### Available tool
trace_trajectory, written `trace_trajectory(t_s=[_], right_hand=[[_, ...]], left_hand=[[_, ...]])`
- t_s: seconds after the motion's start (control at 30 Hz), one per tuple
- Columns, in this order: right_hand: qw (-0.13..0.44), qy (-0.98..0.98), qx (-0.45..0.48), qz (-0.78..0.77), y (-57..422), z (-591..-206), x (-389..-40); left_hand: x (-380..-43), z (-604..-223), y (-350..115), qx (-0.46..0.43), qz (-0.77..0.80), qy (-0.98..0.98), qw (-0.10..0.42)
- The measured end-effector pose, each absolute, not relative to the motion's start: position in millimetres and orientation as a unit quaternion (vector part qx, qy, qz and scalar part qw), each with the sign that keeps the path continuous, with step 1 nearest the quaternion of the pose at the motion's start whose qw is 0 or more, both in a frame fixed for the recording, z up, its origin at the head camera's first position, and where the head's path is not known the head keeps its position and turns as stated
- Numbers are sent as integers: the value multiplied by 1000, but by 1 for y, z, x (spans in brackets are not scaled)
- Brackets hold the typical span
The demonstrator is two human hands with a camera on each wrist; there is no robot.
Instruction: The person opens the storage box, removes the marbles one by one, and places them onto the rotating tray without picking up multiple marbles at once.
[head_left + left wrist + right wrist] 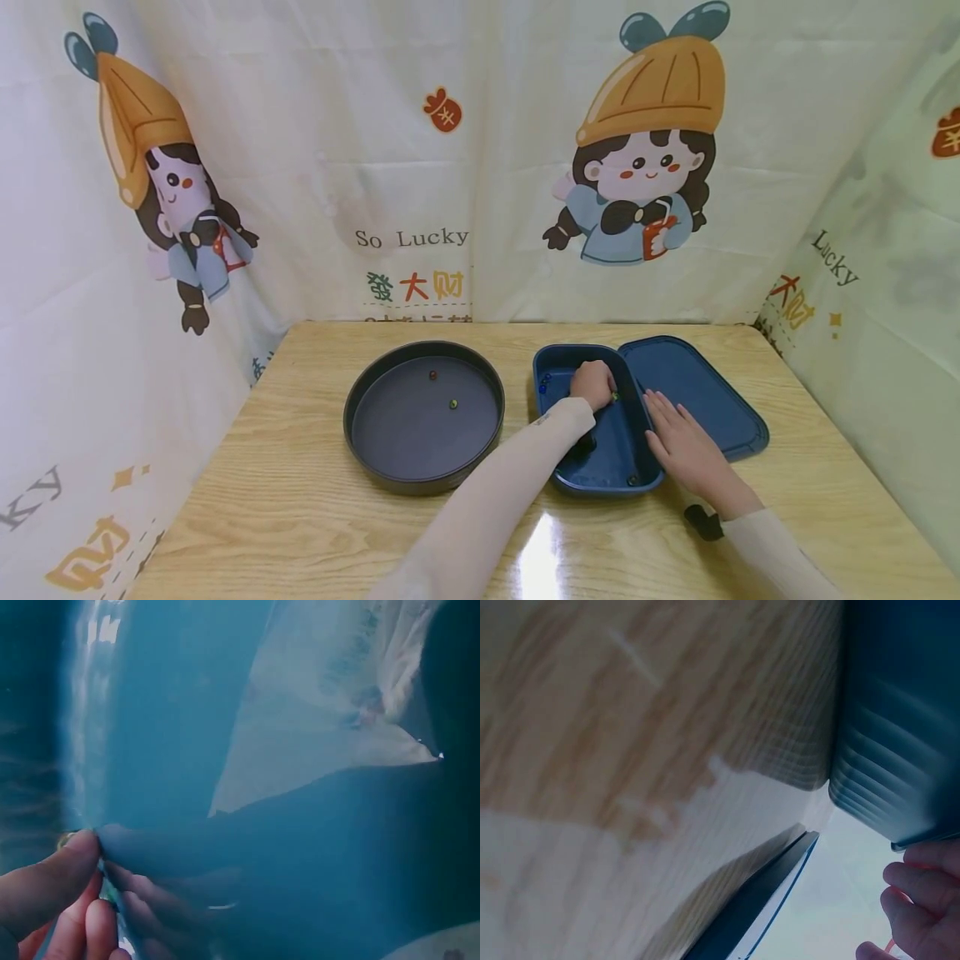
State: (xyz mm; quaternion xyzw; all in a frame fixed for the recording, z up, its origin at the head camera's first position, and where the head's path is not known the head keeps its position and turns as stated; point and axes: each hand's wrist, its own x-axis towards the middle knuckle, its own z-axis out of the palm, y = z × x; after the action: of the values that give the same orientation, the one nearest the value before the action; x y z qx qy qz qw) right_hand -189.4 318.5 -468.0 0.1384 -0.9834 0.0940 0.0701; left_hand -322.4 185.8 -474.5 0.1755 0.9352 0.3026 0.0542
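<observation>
My left hand (592, 384) reaches down into a deep blue rectangular container (609, 483). Its thumb and fingers pinch a small yellow-green marble (615, 397) by the inner right wall; in the left wrist view the thumb partly covers the marble (64, 841). Blue marbles (543, 387) lie at the container's far left, and a dark marble (633, 480) sits in its near right corner. Against the outer right side of the container, my right hand (686, 442) rests with fingers extended. The right wrist view shows its fingers (922, 881) at the container's rim.
To the left stands a round dark pan (420, 433) holding a reddish-brown marble (432, 375) and a yellow-green marble (453, 404). A flat blue lid (697, 392) lies right of the container on the wooden table (300, 500). Printed curtains (517, 208) hang behind and at both sides.
</observation>
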Motion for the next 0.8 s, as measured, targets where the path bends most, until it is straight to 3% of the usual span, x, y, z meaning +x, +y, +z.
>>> trace_trajectory(t_s=[0.37, 0.8], right_hand=[[88, -980, 147, 97, 319, -469, -188], [56, -985, 130, 94, 316, -463, -188]], left_hand=[[-325, -482, 186, 165, 361, 915, 66], [-324, -472, 184, 162, 374, 909, 83]])
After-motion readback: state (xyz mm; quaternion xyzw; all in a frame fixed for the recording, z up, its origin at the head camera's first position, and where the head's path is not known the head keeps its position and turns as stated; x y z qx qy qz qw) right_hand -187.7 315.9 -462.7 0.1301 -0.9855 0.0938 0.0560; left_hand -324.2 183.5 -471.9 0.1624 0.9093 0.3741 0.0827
